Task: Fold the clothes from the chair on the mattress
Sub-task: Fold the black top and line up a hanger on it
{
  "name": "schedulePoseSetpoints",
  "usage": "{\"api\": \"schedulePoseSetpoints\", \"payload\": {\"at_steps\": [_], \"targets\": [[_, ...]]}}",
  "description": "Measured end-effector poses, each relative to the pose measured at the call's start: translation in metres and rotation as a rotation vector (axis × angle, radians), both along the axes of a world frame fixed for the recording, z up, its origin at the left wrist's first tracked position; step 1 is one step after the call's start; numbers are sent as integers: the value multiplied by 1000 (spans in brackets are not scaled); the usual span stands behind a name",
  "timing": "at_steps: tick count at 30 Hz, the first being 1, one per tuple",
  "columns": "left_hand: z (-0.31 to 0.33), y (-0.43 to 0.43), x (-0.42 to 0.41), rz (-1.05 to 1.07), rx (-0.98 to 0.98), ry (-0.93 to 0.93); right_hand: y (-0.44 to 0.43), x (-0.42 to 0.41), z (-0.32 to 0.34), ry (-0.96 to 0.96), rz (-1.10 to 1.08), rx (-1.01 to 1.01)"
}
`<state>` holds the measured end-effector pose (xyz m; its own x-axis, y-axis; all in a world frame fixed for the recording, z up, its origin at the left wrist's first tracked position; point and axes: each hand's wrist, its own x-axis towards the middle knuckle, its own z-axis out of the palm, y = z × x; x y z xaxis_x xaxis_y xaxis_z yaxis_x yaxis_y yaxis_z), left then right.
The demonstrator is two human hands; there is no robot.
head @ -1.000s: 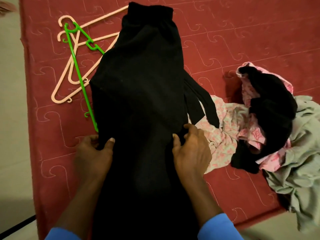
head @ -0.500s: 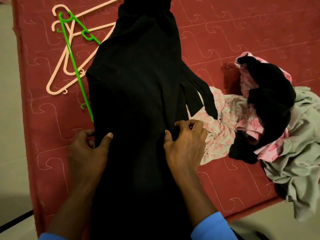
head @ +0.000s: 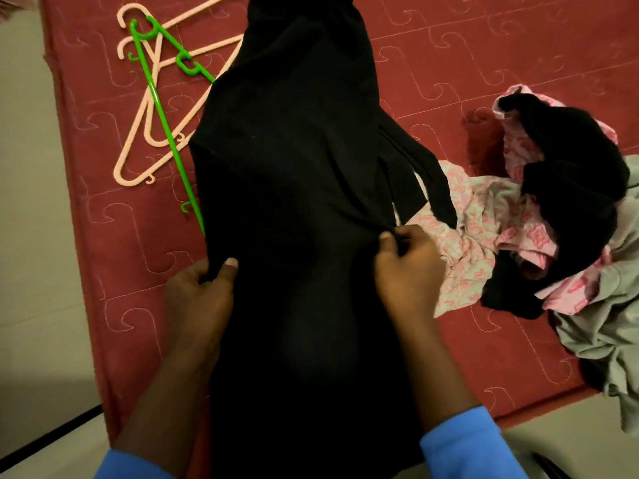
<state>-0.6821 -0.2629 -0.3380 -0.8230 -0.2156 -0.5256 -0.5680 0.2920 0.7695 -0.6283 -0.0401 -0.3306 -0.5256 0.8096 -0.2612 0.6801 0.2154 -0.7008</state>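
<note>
Red quilted mattress [head: 484, 46] fills most of the view. A long black garment [head: 294, 167] lies lengthwise down its middle, the near end running toward the person, narrow strips trailing off its right side. To the right is a heap of unfolded clothes [head: 567, 216]: pink-patterned, black and grey pieces tangled, the grey spilling past the mattress's near edge. Left of the garment are pale pink hangers [head: 138, 133], with a green hanger [head: 162, 112] across them, its lower tip meeting the black cloth's edge. Left hand [head: 197, 299] pinches the garment's left edge, thumb on top, fingers curled under. Right hand [head: 408, 267] pinches the right edge, fingertips bunched on a fold.
</note>
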Motion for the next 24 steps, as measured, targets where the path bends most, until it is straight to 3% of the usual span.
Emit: {"api": "schedulePoseSetpoints", "payload": {"at_steps": [3, 5, 8, 10, 13, 19, 24], "targets": [[1, 8, 2, -36, -44, 34, 20, 2, 0, 84, -185, -216], [2, 17, 7, -178, -245, 153, 24, 2, 2, 70, -150, -283], [8, 39, 21, -289, -456, 313, 19, 2, 7, 13, 11, -118], [11, 48, 24, -228, -423, 346, 12, 3, 10, 19, 78, 22], [2, 35, 16, -42, -346, 394, 7, 6, 8, 42, 47, 59], [-5, 5, 1, -206, -444, 201, 4, 3, 8, 10, 54, 14], [-5, 3, -8, -350, -605, 215, 0, 1, 8, -97, 163, 63]]}}
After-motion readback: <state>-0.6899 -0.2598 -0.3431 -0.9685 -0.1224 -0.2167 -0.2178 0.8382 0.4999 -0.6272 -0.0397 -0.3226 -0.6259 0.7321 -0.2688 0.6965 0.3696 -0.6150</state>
